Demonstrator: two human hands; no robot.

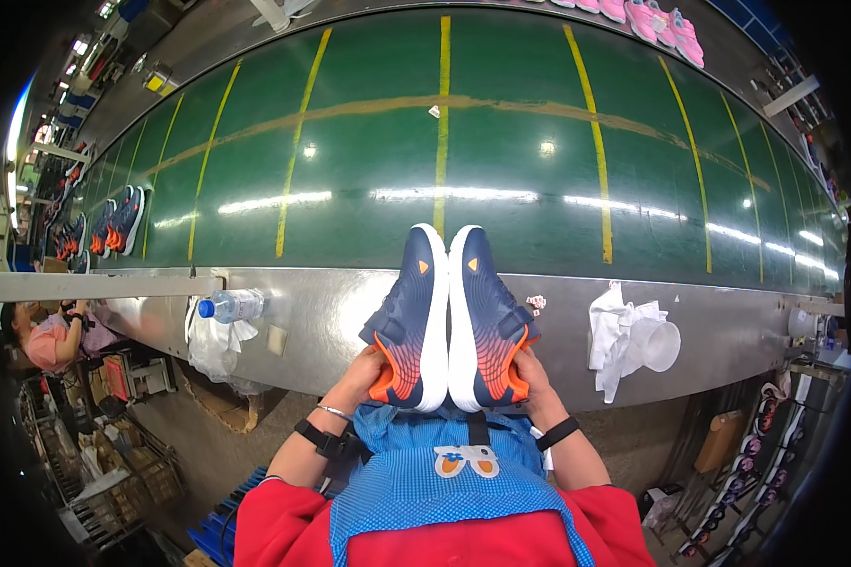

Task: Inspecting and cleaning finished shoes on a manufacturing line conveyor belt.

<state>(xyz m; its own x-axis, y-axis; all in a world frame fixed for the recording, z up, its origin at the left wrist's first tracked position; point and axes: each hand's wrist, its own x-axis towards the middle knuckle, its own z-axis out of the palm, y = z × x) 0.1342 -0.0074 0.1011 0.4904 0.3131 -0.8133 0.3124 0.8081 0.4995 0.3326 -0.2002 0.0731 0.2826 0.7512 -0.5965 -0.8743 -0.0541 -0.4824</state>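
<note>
A navy sneaker point(408, 300) with an orange lining and a white sole is in my left hand point(359, 376), whose fingers reach into the shoe's opening at the heel. Its mate, the other navy sneaker point(488, 300), is gripped the same way by my right hand point(536, 378). The two shoes stand on their sides, white soles facing each other, toes pointing away from me over the green conveyor belt point(369, 227). Between them there is a narrow gap. Both hands are closed, with the fingertips hidden inside the shoes.
A steel ledge point(336, 317) runs along the belt. On it lie a blue-capped bottle point(232, 305) at left, small stickers point(536, 302) and white cloths point(619, 335) with a roll of tape point(654, 345) at right. More sneakers point(123, 222) sit far left. Another person point(52, 340) is at left.
</note>
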